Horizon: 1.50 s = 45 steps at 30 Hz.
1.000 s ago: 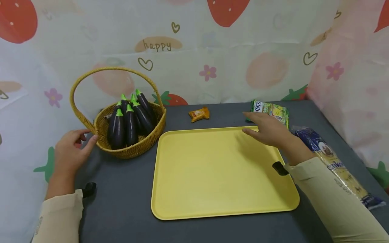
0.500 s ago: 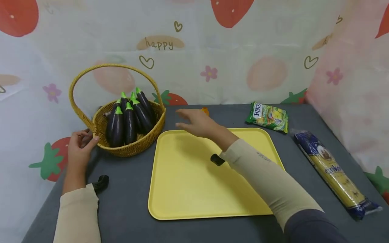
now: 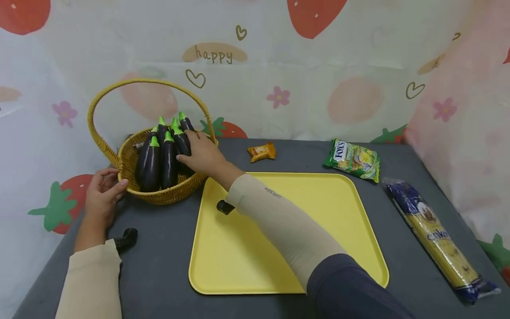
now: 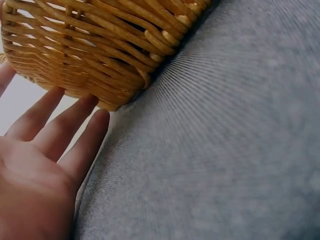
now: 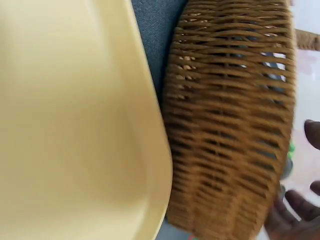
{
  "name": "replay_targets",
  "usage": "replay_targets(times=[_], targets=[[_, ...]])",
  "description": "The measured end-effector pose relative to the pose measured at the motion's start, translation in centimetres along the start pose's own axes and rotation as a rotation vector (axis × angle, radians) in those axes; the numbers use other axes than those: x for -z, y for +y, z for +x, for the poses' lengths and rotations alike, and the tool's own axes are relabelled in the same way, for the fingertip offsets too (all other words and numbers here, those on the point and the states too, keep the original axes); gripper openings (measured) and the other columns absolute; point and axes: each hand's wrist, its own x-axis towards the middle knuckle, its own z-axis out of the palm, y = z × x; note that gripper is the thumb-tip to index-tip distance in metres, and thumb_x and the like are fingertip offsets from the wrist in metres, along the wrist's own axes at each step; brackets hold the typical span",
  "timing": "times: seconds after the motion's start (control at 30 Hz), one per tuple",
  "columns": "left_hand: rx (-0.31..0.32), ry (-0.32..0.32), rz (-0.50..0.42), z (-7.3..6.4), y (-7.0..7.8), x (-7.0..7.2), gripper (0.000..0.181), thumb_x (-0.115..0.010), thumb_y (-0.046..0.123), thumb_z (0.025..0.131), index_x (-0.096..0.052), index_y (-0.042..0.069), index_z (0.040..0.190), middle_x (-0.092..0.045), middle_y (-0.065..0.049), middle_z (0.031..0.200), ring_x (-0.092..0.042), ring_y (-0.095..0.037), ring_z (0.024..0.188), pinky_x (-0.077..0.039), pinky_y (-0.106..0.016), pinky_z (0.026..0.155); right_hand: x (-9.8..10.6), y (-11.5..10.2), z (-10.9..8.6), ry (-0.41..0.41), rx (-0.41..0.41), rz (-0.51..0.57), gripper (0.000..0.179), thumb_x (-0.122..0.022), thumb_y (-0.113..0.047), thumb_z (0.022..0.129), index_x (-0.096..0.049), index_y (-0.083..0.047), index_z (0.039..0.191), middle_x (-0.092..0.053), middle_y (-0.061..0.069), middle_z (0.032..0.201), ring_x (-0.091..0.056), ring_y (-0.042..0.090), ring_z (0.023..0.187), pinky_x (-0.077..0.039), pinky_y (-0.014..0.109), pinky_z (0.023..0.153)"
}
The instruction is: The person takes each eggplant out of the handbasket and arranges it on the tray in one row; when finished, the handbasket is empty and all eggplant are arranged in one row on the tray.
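Observation:
On the left of the table, a wicker basket [image 3: 175, 193] with a tall handle holds several dark eggplants [image 3: 150, 165] with green stems. My left hand [image 3: 101, 195] is at the basket's left side, its thumb overlapping the rim by the handle's base. The left wrist view shows fairly straight fingers [image 4: 80, 122] right at the woven wall [image 4: 85, 50]. Over the basket's right rim reaches my right hand [image 3: 205, 154], thumb and fingers apart around a right-hand eggplant [image 3: 181, 142]. In the right wrist view, that hand [image 5: 295, 220] is partly hidden behind the weave.
A yellow tray [image 3: 318, 248] lies in the middle, its left edge close to the basket; my right forearm crosses over it. Behind it are an orange wrapped snack [image 3: 261, 152] and a green FOX'S candy bag [image 3: 353, 159]. A long pasta packet [image 3: 440, 241] lies at right.
My right hand has swept left from above the tray's right side, past the orange snack, onto the eggplants. My left hand stays at the basket's left side; the head view has shifted slightly.

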Motion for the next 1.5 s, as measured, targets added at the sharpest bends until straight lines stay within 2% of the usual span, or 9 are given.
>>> replay_targets(times=[0.17, 0.33, 0.4, 0.57, 0.63, 0.8, 1.03, 1.3, 1.5], targets=[[0.02, -0.089, -0.054, -0.2, 1.1, 0.8, 0.038, -0.053, -0.015, 0.092, -0.045, 0.007, 0.121, -0.057, -0.008, 0.127, -0.06, -0.016, 0.102, -0.053, -0.026, 0.075, -2.0, -1.9, 1.0, 0.034, -0.087, -0.087, 0.082, -0.06, -0.053, 0.092, -0.017, -0.023, 0.155, -0.028, 0.004, 0.153, -0.045, 0.018, 0.128, -0.043, 0.032, 0.098], [0.016, -0.106, -0.037, -0.3, 1.8, 1.4, 0.041, -0.053, -0.018, 0.091, -0.045, 0.008, 0.121, -0.065, -0.008, 0.117, -0.065, -0.016, 0.096, -0.054, -0.026, 0.074, -2.8, -2.9, 1.4, 0.086, -0.092, -0.132, 0.076, -0.061, -0.042, 0.095, -0.02, -0.02, 0.155, -0.036, 0.004, 0.146, -0.056, 0.015, 0.098, -0.048, 0.027, 0.074], [0.007, -0.107, -0.031, -0.3, 1.9, 1.5, 0.041, -0.053, -0.019, 0.09, -0.046, 0.007, 0.121, -0.065, -0.008, 0.117, -0.065, -0.016, 0.095, -0.054, -0.026, 0.073, -2.7, -3.0, 1.4, 0.121, -0.087, -0.05, 0.075, -0.062, -0.037, 0.095, -0.021, -0.02, 0.154, -0.036, 0.003, 0.147, -0.056, 0.015, 0.087, -0.047, 0.028, 0.068], [0.008, -0.112, -0.016, -0.4, 1.3, 1.2, 0.041, -0.053, -0.019, 0.09, -0.046, 0.008, 0.12, -0.06, -0.008, 0.121, -0.064, -0.015, 0.095, -0.053, -0.025, 0.073, -0.7, -2.8, 0.0, 0.186, -0.061, 0.321, 0.075, -0.066, -0.034, 0.092, -0.025, -0.02, 0.153, -0.042, 0.001, 0.144, -0.057, 0.016, 0.108, -0.048, 0.033, 0.084], [0.017, -0.108, -0.013, -0.5, 0.9, 0.9, 0.041, -0.053, -0.018, 0.09, -0.046, 0.008, 0.12, -0.059, -0.008, 0.122, -0.065, -0.015, 0.095, -0.053, -0.025, 0.074, 0.4, -2.5, -1.4, 0.166, -0.043, 0.46, 0.075, -0.067, -0.035, 0.092, -0.025, -0.02, 0.153, -0.047, 0.0, 0.139, -0.052, 0.016, 0.117, -0.047, 0.034, 0.089], [0.021, -0.079, 0.004, -0.5, 0.6, 0.3, 0.038, -0.056, -0.015, 0.09, -0.047, 0.009, 0.118, -0.058, -0.008, 0.121, -0.064, -0.014, 0.094, -0.053, -0.025, 0.074, 1.5, -0.5, -6.0, 0.068, -0.032, 0.676, 0.076, -0.067, -0.032, 0.092, -0.023, -0.023, 0.153, -0.048, 0.0, 0.131, -0.054, 0.015, 0.104, -0.048, 0.033, 0.08], [0.015, -0.064, 0.032, 0.1, 0.4, -0.1, 0.036, -0.057, -0.012, 0.091, -0.048, 0.011, 0.117, -0.058, -0.008, 0.119, -0.062, -0.014, 0.094, -0.052, -0.024, 0.074, 0.5, 4.2, -9.9, 0.017, -0.085, 0.918, 0.075, -0.068, -0.021, 0.093, -0.024, -0.019, 0.153, -0.046, 0.007, 0.129, -0.056, 0.021, 0.107, -0.051, 0.04, 0.085], [0.02, -0.077, 0.046, 0.3, -0.1, 0.0, 0.036, -0.057, -0.012, 0.091, -0.048, 0.011, 0.118, -0.055, -0.009, 0.121, -0.06, -0.015, 0.096, -0.051, -0.023, 0.074, -1.7, 6.4, -11.3, -0.058, -0.18, 0.987, 0.072, -0.07, -0.015, 0.091, -0.03, -0.015, 0.151, -0.047, 0.015, 0.122, -0.062, 0.026, 0.1, -0.055, 0.036, 0.076], [0.028, -0.062, 0.059, 0.2, -0.2, 0.3, 0.036, -0.057, -0.01, 0.092, -0.047, 0.012, 0.118, -0.055, -0.008, 0.122, -0.061, -0.014, 0.096, -0.051, -0.023, 0.075, -3.0, 6.4, -11.3, -0.1, -0.251, 0.88, 0.074, -0.074, -0.023, 0.089, -0.032, -0.014, 0.149, -0.052, 0.012, 0.114, -0.065, 0.022, 0.09, -0.055, 0.037, 0.069]])
